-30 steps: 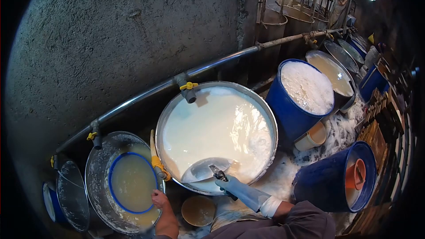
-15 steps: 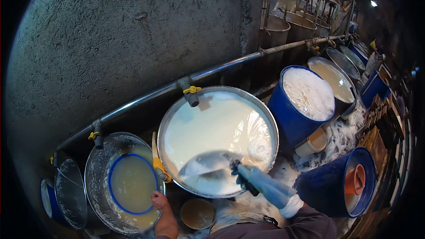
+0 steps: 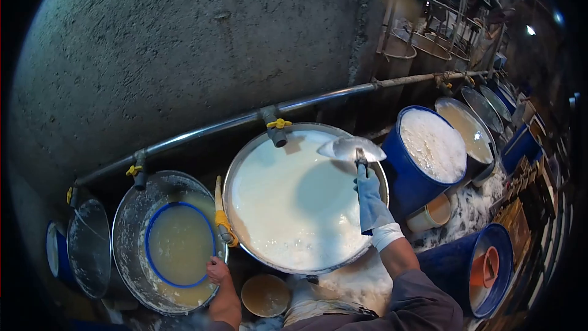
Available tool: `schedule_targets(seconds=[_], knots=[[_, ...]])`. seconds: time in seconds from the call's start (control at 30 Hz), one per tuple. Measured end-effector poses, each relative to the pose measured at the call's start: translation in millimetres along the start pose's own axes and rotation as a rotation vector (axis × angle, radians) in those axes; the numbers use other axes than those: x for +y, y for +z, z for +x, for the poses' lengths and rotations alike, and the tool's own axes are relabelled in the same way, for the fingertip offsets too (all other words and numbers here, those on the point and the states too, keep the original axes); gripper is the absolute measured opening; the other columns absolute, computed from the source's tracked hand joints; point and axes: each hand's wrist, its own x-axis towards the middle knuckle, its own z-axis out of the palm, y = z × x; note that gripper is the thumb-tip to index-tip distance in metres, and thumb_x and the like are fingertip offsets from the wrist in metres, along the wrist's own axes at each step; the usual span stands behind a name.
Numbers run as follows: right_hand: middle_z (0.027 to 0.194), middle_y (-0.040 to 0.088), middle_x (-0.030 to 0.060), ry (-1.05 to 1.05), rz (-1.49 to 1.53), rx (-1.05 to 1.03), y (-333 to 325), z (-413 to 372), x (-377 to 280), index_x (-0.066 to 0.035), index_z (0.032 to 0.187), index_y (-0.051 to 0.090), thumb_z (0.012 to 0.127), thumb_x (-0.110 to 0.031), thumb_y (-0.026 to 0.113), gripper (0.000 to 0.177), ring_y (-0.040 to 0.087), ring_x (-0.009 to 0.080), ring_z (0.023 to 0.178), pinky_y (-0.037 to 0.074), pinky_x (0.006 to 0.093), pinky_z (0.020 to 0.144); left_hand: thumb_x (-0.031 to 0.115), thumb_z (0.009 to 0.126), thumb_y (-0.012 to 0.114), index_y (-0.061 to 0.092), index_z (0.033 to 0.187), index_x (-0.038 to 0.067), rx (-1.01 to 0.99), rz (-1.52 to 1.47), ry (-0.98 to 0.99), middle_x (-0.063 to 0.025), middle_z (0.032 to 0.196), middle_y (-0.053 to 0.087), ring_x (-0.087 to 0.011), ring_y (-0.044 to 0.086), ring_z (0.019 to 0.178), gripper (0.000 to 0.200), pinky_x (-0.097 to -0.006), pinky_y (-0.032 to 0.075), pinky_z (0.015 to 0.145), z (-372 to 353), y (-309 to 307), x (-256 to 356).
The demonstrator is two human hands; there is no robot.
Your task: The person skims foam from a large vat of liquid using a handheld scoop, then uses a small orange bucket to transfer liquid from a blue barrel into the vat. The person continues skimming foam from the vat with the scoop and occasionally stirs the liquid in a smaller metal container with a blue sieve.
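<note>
My right hand (image 3: 367, 187), in a blue glove, is closed round the handle of a shiny metal scoop (image 3: 352, 148). The scoop is over the far right part of a large round metal vat (image 3: 383, 196) full of milky white liquid (image 3: 275, 190), and casts a shadow there. My bare left hand (image 3: 217, 271) is closed at the edge of a blue-rimmed round piece (image 3: 149, 233), whose kind I cannot make out. It sits in cloudy yellowish liquid inside a second metal vat (image 3: 122, 214).
A pipe (image 3: 233, 121) with yellow-handled taps runs along the wall. A yellow-wrapped pole (image 3: 223, 224) stands between the vats. Right are a foam-filled blue barrel (image 3: 392, 165), a beige bucket (image 3: 429, 213) and a blue barrel (image 3: 450, 263) holding an orange container (image 3: 484, 268). Another bucket (image 3: 266, 296) stands in front.
My right hand and the scoop have moved away from me and to the right, from low over the near part of the milky vat. My left hand stays at the blue rim.
</note>
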Motion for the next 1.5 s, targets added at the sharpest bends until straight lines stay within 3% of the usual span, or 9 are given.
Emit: schedule_targets(seconds=[0.17, 0.37, 0.6, 0.7, 0.73, 1.07, 1.3, 1.5], knots=[[0.073, 0.065, 0.0062, 0.210, -0.163, -0.064, -2, -30, 65, -0.003, 0.116, 0.065, 0.101, -0.053, 0.062, 0.052, 0.055, 0.0128, 0.047, 0.043, 0.0291, 0.043, 0.050, 0.097, 0.055, 0.074, 0.097, 0.005, -0.024, 0.029, -0.026, -0.0214, 0.096, 0.076, -0.0462, 0.071, 0.092, 0.049, -0.0589, 0.053, 0.081, 7, 8, -7], [0.076, 0.065, 0.0073, 0.236, -0.159, -0.176, 1, -96, 99, -0.004, 0.126, 0.063, 0.103, -0.049, 0.060, 0.050, 0.054, 0.0121, 0.048, 0.045, 0.0288, 0.044, 0.051, 0.097, 0.055, 0.074, 0.098, 0.006, -0.027, 0.041, -0.036, -0.0214, 0.097, 0.075, -0.0458, 0.071, 0.095, 0.049, -0.0590, 0.053, 0.082, 7, 9, -7], [0.078, 0.068, 0.0084, 0.305, -0.182, -0.297, 6, -161, 119, -0.002, 0.122, 0.065, 0.102, -0.048, 0.063, 0.051, 0.058, 0.0113, 0.050, 0.046, 0.0276, 0.045, 0.051, 0.098, 0.055, 0.074, 0.097, 0.006, -0.037, 0.039, -0.025, -0.0211, 0.098, 0.076, -0.0451, 0.071, 0.096, 0.049, -0.0587, 0.053, 0.083, 8, 9, -9], [0.082, 0.069, 0.0087, 0.392, -0.180, -0.371, 6, -186, 117, -0.002, 0.129, 0.063, 0.100, -0.048, 0.066, 0.055, 0.060, 0.0120, 0.054, 0.049, 0.0272, 0.050, 0.051, 0.098, 0.055, 0.074, 0.097, 0.007, -0.044, 0.038, -0.029, -0.0202, 0.097, 0.076, -0.0445, 0.071, 0.095, 0.048, -0.0584, 0.053, 0.083, 6, 5, -5], [0.080, 0.069, 0.0087, 0.390, -0.174, -0.363, 7, -196, 117, -0.003, 0.120, 0.064, 0.102, -0.048, 0.064, 0.049, 0.057, 0.0114, 0.051, 0.048, 0.0279, 0.048, 0.051, 0.098, 0.055, 0.074, 0.097, 0.007, -0.038, 0.040, -0.034, -0.0197, 0.096, 0.076, -0.0442, 0.071, 0.095, 0.048, -0.0582, 0.053, 0.083, 6, 6, -6], [0.083, 0.067, 0.0088, 0.563, -0.184, -0.592, -2, -257, 84, -0.004, 0.117, 0.064, 0.106, -0.048, 0.057, 0.046, 0.059, 0.0124, 0.056, 0.049, 0.0293, 0.051, 0.051, 0.097, 0.055, 0.075, 0.094, 0.008, -0.032, 0.030, -0.056, -0.0191, 0.096, 0.076, -0.0444, 0.071, 0.094, 0.047, -0.0583, 0.053, 0.082, 8, 10, -8], [0.081, 0.066, 0.0110, 0.725, -0.114, -0.630, -15, -267, 49, -0.003, 0.116, 0.067, 0.107, -0.050, 0.054, 0.050, 0.059, 0.0161, 0.056, 0.052, 0.0308, 0.052, 0.051, 0.097, 0.056, 0.074, 0.093, 0.008, -0.010, 0.028, -0.050, -0.0194, 0.093, 0.076, -0.0449, 0.071, 0.091, 0.047, -0.0587, 0.053, 0.079, 6, 6, -5], [0.081, 0.065, 0.0102, 0.704, -0.084, -0.678, -42, -245, -13, -0.001, 0.121, 0.067, 0.107, -0.053, 0.052, 0.056, 0.060, 0.0165, 0.059, 0.052, 0.0303, 0.053, 0.051, 0.097, 0.056, 0.073, 0.090, 0.008, -0.004, 0.012, -0.061, -0.0195, 0.091, 0.075, -0.0456, 0.071, 0.088, 0.046, -0.0591, 0.053, 0.078, 3, 2, 0]])
